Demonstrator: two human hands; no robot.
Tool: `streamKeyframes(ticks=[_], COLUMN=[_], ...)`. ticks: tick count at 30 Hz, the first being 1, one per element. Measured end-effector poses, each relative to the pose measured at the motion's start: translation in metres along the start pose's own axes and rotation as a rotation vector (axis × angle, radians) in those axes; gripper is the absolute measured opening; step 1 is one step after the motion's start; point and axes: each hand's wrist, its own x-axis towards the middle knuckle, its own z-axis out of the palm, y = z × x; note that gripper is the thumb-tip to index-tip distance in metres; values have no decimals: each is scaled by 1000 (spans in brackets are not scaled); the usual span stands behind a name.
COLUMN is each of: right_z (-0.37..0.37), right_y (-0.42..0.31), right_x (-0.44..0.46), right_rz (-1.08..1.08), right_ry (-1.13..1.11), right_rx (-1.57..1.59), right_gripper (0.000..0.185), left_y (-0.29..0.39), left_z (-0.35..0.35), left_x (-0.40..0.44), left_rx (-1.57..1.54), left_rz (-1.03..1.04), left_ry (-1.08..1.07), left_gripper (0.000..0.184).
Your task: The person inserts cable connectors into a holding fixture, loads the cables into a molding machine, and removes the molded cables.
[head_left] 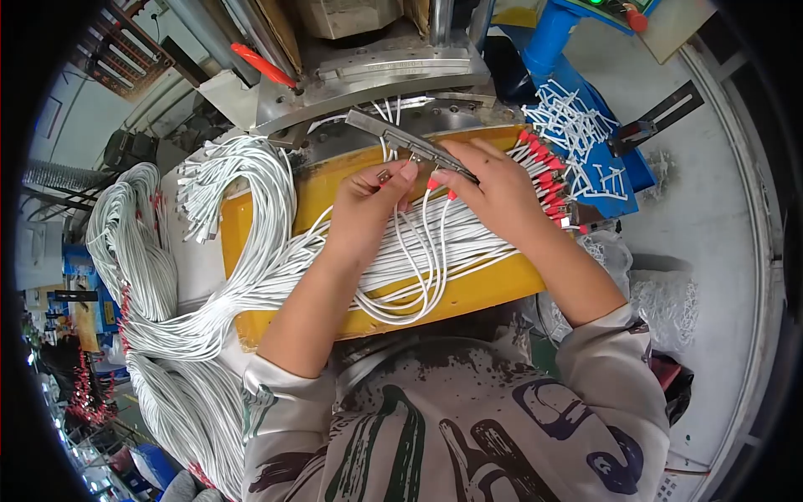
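My right hand [493, 186] is closed on a long grey metal bar [389, 134], which slants down to the right above the yellow board [510, 280]. Red-tipped cable ends [433, 183] hang just under its fingers. To the left, my left hand [372, 201] pinches a white cable with a small metal connector [384, 176] showing at the fingers; its thumb is by the bar's underside. Loops of white cable [435, 284] hang below both hands. A thick bundle of white cables [293, 259] lies across the board, with red ends [548, 171] at the right.
A metal machine [401, 71] stands behind the board. On the right, a blue tray [619, 180] holds small white pieces [569, 117]. More white cable coils [134, 243] are at the left. A red-handled tool [263, 65] lies by the machine. Clear plastic bags [665, 305] are at lower right.
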Motion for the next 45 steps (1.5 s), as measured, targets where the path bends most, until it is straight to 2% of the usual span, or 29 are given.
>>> streamKeyframes(ticks=[1, 3, 4, 6, 9, 12, 17, 21, 25, 28, 29, 31, 32, 33, 35, 36, 38, 40, 42, 44, 45], right_z=[0, -1, -3, -3, -2, -3, -2, 5, -9, -30, -28, -10, -6, -9, -20, -22, -22, -9, 14, 41, 55], right_y=[0, -1, -1, 5, 8, 0, 4, 6, -7, -18, -11, 18, 25, 24, 16, 17, 28, 40, 74, 108, 121], right_x=[0, -2, -1, 0, -2, -3, -2, -5, -3, -3, -9, -41, -50, -47, -23, -7, 38, 89, 146, 195, 207], right_rz=[1, 165, 243, 232, 215, 9, 68, 97, 24, 235, 227, 80, 10, 10, -2, -10, 0, 136, 172, -57, -66], right_ry=[5, -57, -88, -74, -68, -70, -91, -37, -120, -325, -317, -73, 40, 29, 33, 45, -150, -70, 65, 249, 254], right_rx=[3, 208, 309, 302, 294, 76, 46, 141, 36, 71, 66, -117, -207, -212, -127, -85, -116, -81, -296, -371, -368], right_gripper=[40, 42, 42, 43, 44, 46, 45, 44, 44, 41, 41, 37, 36, 36, 32, 30, 28, 25, 26, 26, 26], left_y=[-1, 7, 22, 44, 30, 16, 10, 7, 6, 18, 27, 34, 36, 38, 39, 39, 42, 44, 44, 34, 28], left_z=[-2, -2, 3, 10, -12, -25, -21, -23, -21, -11, -6, -5, -8, -11, -14, -18, -24, -14, -5, -18, -25], left_x=[1, -1, -6, -13, -3, 3, 2, 4, 4, -2, -2, 5, 16, 28, 55, 76, 103, 99, 93, 98, 103], left_rx=[-11, -21, -94, -241, -121, -71, -94, -113, -107, -98, -97, -103, -45, 10, 59, -53, -276, -329, -431, -475, -520], left_rz=[2, 6, -62, -204, -145, -107, -83, -74, -79, -38, 5, 50, -12, -78, -144, -232, -401, -359, -301, -259, -221], left_ry=[-24, -49, -3, 86, 21, -5, 14, 25, 41, 115, 180, 244, 254, 266, 281, 197, 29, 79, 175, 109, 38], left_gripper=[26, 25, 24, 21, 20, 19, 19, 19, 19, 21, 23, 25, 25, 25, 25, 25, 26, 23, 17, 17, 16])
